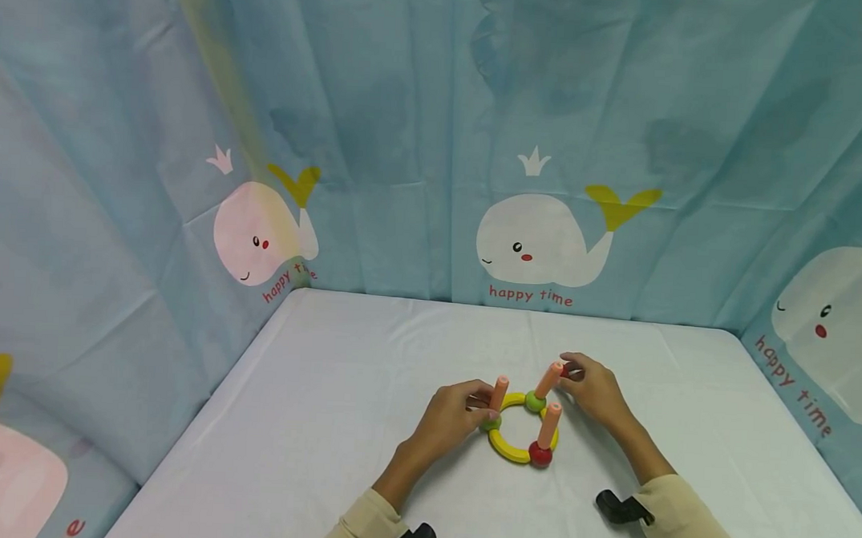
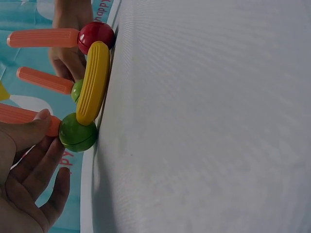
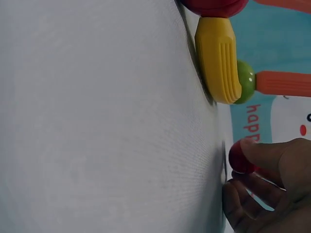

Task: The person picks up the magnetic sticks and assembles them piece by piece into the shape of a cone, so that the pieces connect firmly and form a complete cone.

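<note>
A ring of curved yellow pieces (image 1: 507,450) joined by balls lies on the white table. Upright orange rods stand on its two green balls (image 1: 535,402) and on its red ball (image 1: 541,455). At the ring's left side, my left hand (image 1: 450,418) pinches the base of one orange rod (image 2: 19,114), just above the near green ball (image 2: 77,133). Beyond the ring's right side, my right hand (image 1: 595,391) holds a loose red ball (image 3: 240,158) between thumb and fingers. That ball is mostly covered by the fingers in the head view.
White cloth covers the table (image 1: 309,424). A blue curtain (image 1: 408,139) with printed whales hangs behind it and along its sides. Black wrist mounts (image 1: 619,507) stick out from both sleeves near the table surface.
</note>
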Action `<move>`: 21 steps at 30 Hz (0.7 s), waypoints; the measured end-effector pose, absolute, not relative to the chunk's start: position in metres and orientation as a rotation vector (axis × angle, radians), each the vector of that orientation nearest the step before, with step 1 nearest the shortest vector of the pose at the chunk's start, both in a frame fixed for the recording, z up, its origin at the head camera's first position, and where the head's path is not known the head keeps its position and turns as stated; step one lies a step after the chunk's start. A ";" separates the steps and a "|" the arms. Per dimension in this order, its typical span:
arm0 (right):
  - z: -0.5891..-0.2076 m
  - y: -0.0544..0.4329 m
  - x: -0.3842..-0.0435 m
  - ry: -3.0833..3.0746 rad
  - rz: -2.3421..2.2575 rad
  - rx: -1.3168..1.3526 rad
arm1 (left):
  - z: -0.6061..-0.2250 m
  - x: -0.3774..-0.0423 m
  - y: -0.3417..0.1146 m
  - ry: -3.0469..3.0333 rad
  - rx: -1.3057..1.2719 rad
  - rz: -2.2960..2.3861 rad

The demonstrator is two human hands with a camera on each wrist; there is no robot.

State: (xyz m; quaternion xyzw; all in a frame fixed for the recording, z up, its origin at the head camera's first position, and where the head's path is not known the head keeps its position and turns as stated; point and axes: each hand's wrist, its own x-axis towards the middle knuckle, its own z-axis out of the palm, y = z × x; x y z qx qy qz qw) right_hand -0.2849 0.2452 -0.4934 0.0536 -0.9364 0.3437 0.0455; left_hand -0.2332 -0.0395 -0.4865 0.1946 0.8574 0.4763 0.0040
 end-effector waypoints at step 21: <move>-0.475 0.247 -0.248 -2.762 1.181 0.178 | -0.480 -0.229 -0.040 2.670 0.652 1.501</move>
